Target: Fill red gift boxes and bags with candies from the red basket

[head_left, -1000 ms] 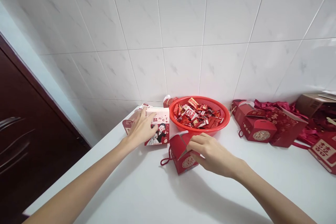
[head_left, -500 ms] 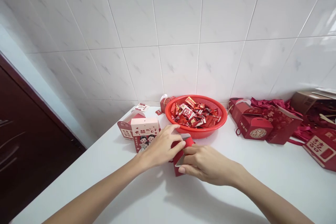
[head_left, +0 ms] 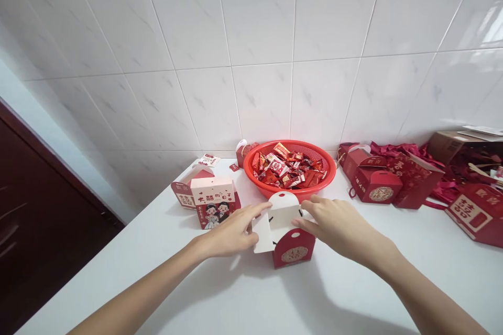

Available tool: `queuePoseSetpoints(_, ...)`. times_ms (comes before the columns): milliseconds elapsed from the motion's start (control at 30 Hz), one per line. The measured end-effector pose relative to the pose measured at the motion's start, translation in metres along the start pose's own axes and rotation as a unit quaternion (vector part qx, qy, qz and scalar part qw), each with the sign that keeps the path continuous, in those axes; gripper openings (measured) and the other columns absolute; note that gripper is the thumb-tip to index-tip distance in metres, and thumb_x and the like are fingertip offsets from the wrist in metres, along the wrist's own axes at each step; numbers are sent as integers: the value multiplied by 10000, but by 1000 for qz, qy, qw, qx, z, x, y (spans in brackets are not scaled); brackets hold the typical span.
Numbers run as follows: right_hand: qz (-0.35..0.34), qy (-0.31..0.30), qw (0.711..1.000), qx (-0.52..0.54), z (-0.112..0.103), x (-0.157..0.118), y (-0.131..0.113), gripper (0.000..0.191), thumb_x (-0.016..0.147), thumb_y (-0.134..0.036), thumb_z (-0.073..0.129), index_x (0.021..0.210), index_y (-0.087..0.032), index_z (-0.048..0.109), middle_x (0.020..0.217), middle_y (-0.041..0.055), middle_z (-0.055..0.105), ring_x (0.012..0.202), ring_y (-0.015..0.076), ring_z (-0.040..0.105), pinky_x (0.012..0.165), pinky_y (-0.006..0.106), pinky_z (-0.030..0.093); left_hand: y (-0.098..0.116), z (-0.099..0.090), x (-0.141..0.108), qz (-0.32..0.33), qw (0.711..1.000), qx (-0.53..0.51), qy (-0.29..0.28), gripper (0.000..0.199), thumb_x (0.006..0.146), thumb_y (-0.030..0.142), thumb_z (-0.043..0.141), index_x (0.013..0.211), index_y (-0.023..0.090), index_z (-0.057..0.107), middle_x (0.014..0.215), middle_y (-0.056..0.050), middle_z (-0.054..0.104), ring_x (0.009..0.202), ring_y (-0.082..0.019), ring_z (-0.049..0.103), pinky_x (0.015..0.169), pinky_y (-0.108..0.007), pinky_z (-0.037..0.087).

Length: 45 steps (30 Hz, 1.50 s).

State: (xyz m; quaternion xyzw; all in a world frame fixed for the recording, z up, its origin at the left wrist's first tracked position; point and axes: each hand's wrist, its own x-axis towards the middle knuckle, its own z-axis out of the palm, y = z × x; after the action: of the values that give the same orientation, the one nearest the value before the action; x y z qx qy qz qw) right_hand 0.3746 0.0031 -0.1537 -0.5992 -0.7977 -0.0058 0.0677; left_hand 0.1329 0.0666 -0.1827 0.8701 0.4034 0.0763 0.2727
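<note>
A small red gift box (head_left: pixel 294 255) stands upright on the white table in front of me, its top open and its white inner flaps spread. My left hand (head_left: pixel 231 230) holds the left flap (head_left: pixel 262 233) at its outer edge, index finger above and thumb below. On the other side, my right hand (head_left: pixel 334 220) grips the right flap, which its fingers mostly hide. Two rounded tabs with holes rise at the box's front and back. Just behind it sits a red plastic basket (head_left: pixel 291 194) full of wrapped sweets (head_left: pixel 291 167).
At the left stand a box with a cartoon couple (head_left: pixel 214 204) and another red-and-white box (head_left: pixel 183 193). Several red boxes (head_left: pixel 377 188) and dark red ribbon or cloth lie at the right, beside a brown carton (head_left: pixel 448 146). A tiled wall (head_left: pixel 259 104) closes off the back.
The box has turned upright, and its flaps now stand spread open. My right hand has come out of the opening to the right flap; my left hand has shifted to the left flap.
</note>
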Motion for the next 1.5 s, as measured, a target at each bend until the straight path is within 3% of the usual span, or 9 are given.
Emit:
queuePoseSetpoints(300,-30,-117,993,17,-3,-4,13,450,720,-492,828,1011,-189,667,850,58,719,704,256,655,523,283,303,13,9,3,-9,997,-58,-39,791,677,163,485,1466,215,454,934,-10,693,781,-190,613,666,-253,457)
queuePoseSetpoints(500,-18,-123,991,55,-9,5,20,453,770,-463,782,1109,-187,666,1027,91,721,875,297,677,614,304,390,11,-1,15,-13,1000,8,23,666,708,209,523,1373,185,554,1180,-89,658,872,-211,637,778,-294,497)
queuePoseSetpoints(733,-24,23,987,155,-20,12,49,284,903,-419,609,1089,-217,682,1049,85,726,883,252,675,689,302,458,19,-44,69,80,989,64,109,289,785,198,511,966,184,735,987,-50,735,869,-203,654,795,-279,489)
queuePoseSetpoints(900,-39,151,948,276,-2,37,72,222,898,-349,557,990,-199,691,1048,79,725,886,219,674,757,321,512,14,-40,134,58,993,100,2,312,801,197,574,1082,163,704,1061,-75,738,994,-243,667,886,-310,490)
queuePoseSetpoints(1000,-41,194,920,337,11,53,86,214,867,-339,573,969,-186,682,1050,84,722,875,209,679,777,325,531,10,-26,167,52,990,123,-38,630,685,185,732,1302,201,602,1390,-109,591,1286,-295,535,1061,-346,418)
queuePoseSetpoints(1100,-14,207,908,364,21,72,98,220,842,-344,599,967,-182,682,1044,76,723,832,201,681,768,326,535,7,-15,187,8,984,164,-74,706,619,145,764,1304,223,611,1428,-137,543,1313,-344,506,1053,-387,433)
queuePoseSetpoints(1233,31,182,925,334,28,109,106,191,833,-253,601,980,-175,694,1059,65,728,874,205,678,798,312,522,2,-11,193,-39,977,179,-110,476,629,124,720,1093,227,710,1161,-98,692,1067,-314,652,864,-344,514)
queuePoseSetpoints(1367,36,37,975,214,34,149,108,249,831,-137,564,1030,-179,707,1022,62,732,935,207,674,799,267,497,-3,-12,192,-67,979,158,-112,406,612,118,718,999,238,720,1026,-45,732,927,-254,683,703,-268,509)
queuePoseSetpoints(1500,37,-38,985,163,42,171,109,336,721,-134,688,1042,-222,728,981,54,730,899,244,680,729,267,488,-6,-11,194,-79,980,149,-109,398,606,125,714,988,237,726,987,-34,739,865,-232,685,649,-247,495)
